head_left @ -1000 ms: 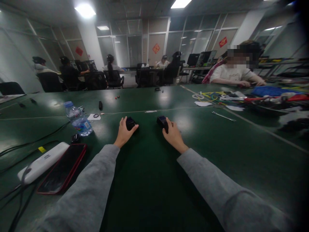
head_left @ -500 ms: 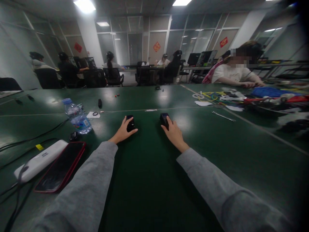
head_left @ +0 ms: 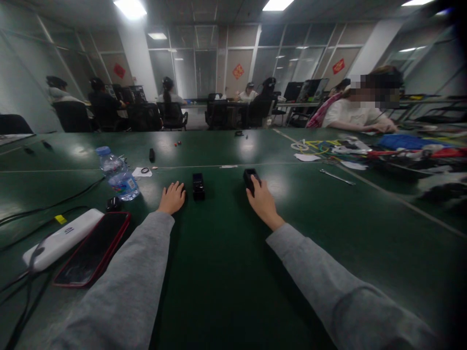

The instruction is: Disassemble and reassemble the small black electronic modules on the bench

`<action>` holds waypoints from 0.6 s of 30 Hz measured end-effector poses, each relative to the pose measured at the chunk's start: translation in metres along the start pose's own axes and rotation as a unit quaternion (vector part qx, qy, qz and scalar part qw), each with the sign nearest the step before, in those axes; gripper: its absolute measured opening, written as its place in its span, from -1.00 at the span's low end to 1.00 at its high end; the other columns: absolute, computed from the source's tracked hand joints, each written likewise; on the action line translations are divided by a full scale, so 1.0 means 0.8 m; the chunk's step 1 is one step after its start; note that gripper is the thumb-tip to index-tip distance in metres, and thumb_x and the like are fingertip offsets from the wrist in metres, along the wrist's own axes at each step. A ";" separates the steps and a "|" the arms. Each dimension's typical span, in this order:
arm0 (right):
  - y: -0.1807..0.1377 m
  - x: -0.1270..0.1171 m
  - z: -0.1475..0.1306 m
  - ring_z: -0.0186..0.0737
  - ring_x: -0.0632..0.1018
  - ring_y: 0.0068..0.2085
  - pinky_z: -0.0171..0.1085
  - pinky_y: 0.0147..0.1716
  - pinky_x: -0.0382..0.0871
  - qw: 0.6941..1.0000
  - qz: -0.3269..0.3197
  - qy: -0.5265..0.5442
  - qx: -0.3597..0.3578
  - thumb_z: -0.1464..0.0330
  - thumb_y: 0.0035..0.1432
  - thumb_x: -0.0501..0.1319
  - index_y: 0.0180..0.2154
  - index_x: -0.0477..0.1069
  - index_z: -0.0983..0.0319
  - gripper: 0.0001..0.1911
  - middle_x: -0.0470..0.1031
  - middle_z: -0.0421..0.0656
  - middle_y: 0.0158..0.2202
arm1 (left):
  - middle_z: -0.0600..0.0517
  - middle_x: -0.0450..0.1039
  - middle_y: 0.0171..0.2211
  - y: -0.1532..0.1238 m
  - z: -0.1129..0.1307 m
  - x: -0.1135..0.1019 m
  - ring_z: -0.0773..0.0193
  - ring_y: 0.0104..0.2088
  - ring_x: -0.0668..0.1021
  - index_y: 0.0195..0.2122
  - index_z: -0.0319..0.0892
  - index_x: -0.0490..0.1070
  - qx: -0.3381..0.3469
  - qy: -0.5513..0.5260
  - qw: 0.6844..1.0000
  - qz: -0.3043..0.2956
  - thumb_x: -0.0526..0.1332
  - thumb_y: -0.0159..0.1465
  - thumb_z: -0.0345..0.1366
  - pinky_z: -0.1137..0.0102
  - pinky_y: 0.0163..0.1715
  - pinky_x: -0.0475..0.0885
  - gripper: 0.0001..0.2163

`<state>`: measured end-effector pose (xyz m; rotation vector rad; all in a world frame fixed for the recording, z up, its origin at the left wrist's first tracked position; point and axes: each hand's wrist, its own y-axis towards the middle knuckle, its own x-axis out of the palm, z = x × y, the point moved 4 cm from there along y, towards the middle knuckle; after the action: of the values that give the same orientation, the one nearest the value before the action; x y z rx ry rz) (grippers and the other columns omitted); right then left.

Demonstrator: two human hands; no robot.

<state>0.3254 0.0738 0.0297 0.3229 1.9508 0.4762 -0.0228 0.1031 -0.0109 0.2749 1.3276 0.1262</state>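
Note:
My left hand (head_left: pixel 172 198) lies palm down on the green table (head_left: pixel 226 253), fingers stretched forward, holding nothing I can see. Just right of it sits a small black box-shaped device (head_left: pixel 198 186) with a glossy face, apart from the fingers. My right hand (head_left: pixel 261 199) grips a second black box (head_left: pixel 251 175) on the table; its far end shows beyond the fingers and the rest is covered by the hand. Left of my left hand, a water bottle (head_left: pixel 122 177) with a blue cap stands upright.
A red-edged phone (head_left: pixel 95 250), a white power bank (head_left: pixel 63 238) and cables lie at left. A wrench (head_left: pixel 337 177) lies at right, before a heap of cables and tools (head_left: pixel 401 150). A person (head_left: pixel 353 112) sits beyond the heap; others sit farther back.
My left hand has let go of the left black device and moved left onto the table, leaving the device standing in view. My right hand stays on its black box.

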 end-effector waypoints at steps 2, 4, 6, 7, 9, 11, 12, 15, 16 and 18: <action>-0.001 -0.014 -0.019 0.19 0.42 0.04 0.11 -0.08 0.45 0.998 0.043 0.028 -0.020 0.24 0.36 -0.03 0.37 -0.08 0.20 -0.39 0.04 0.14 0.26 | -0.17 0.16 0.32 0.001 0.000 0.000 -0.04 0.32 0.21 0.24 -0.13 0.23 -0.001 -0.003 1.000 0.000 -0.09 0.40 -0.14 -0.11 0.24 0.08 -0.56; -0.003 -0.020 -0.044 0.24 0.32 0.15 0.14 0.00 0.41 0.995 0.058 0.060 -0.053 0.23 0.38 -0.05 0.39 -0.19 0.15 -0.37 -0.11 0.09 0.33 | -0.17 0.15 0.32 0.001 -0.001 0.000 -0.05 0.32 0.21 0.24 -0.14 0.22 -0.001 -0.002 1.000 -0.002 -0.09 0.39 -0.15 -0.11 0.24 0.08 -0.56; -0.004 -0.012 -0.070 0.27 0.24 0.21 0.14 0.03 0.40 0.993 0.034 0.079 -0.086 0.23 0.39 -0.05 0.40 -0.22 0.12 -0.36 -0.16 0.05 0.35 | -0.18 0.14 0.32 0.001 -0.001 0.000 -0.05 0.32 0.20 0.25 -0.15 0.22 -0.002 -0.003 1.000 -0.005 -0.09 0.39 -0.15 -0.12 0.25 0.08 -0.55; -0.004 -0.005 -0.081 0.27 0.24 0.21 0.13 0.01 0.41 0.992 0.016 0.080 -0.098 0.23 0.39 -0.05 0.40 -0.22 0.12 -0.36 -0.16 0.05 0.35 | -0.18 0.14 0.32 0.001 -0.001 0.000 -0.06 0.32 0.20 0.25 -0.16 0.21 -0.004 -0.004 1.000 -0.007 -0.09 0.39 -0.15 -0.12 0.24 0.07 -0.55; -0.004 0.014 -0.095 0.27 0.30 0.17 0.10 -0.06 0.45 0.992 -0.019 0.068 -0.103 0.23 0.39 -0.06 0.39 -0.19 0.15 -0.37 -0.12 0.10 0.34 | -0.18 0.14 0.32 0.001 0.000 0.000 -0.06 0.32 0.20 0.25 -0.15 0.21 -0.007 -0.005 1.000 -0.007 -0.09 0.39 -0.14 -0.13 0.24 0.07 -0.55; -0.004 0.031 -0.098 0.22 0.41 0.06 0.05 -0.15 0.49 0.994 -0.046 0.042 -0.088 0.22 0.39 -0.04 0.38 -0.13 0.20 -0.38 -0.01 0.17 0.28 | -0.17 0.15 0.32 0.001 0.000 0.000 -0.06 0.32 0.20 0.25 -0.13 0.22 -0.009 -0.005 1.000 -0.004 -0.09 0.40 -0.14 -0.13 0.24 0.07 -0.56; -0.004 0.038 -0.096 0.19 0.45 0.00 0.02 -0.19 0.50 0.995 -0.060 0.027 -0.077 0.21 0.38 -0.03 0.38 -0.10 0.22 -0.38 0.06 0.20 0.23 | -0.17 0.15 0.32 0.000 0.000 -0.001 -0.06 0.32 0.21 0.24 -0.13 0.22 -0.008 -0.003 1.000 -0.002 -0.08 0.39 -0.14 -0.13 0.24 0.08 -0.56; -0.003 0.050 -0.086 0.10 0.50 -0.11 -0.02 -0.23 0.49 0.995 -0.082 -0.014 -0.060 0.19 0.37 0.02 0.35 -0.01 0.27 -0.39 0.23 0.20 0.09 | -0.18 0.15 0.32 0.000 0.002 -0.002 -0.06 0.31 0.21 0.24 -0.15 0.22 -0.004 0.003 1.000 -0.001 -0.08 0.39 -0.16 -0.13 0.24 0.08 -0.56; -0.002 0.050 -0.084 0.12 0.49 -0.09 -0.01 -0.20 0.48 0.995 -0.077 -0.025 -0.062 0.18 0.37 0.02 0.34 0.00 0.28 -0.38 0.25 0.20 0.06 | -0.17 0.14 0.32 0.000 0.002 -0.003 -0.06 0.31 0.21 0.24 -0.15 0.22 -0.004 0.007 1.000 -0.002 -0.08 0.39 -0.16 -0.13 0.24 0.08 -0.56; -0.002 0.044 -0.084 0.21 0.40 0.06 0.06 -0.06 0.41 0.996 -0.037 -0.044 -0.073 0.16 0.37 0.04 0.33 0.03 0.32 -0.38 0.21 0.23 0.11 | -0.16 0.13 0.33 -0.001 0.003 -0.004 -0.05 0.32 0.20 0.26 -0.15 0.21 -0.009 0.015 1.000 -0.010 -0.09 0.40 -0.17 -0.11 0.25 0.09 -0.56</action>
<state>0.2499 0.0753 0.0254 0.1745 1.8254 0.5433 -0.0212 0.1013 -0.0076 0.2460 1.3587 0.1252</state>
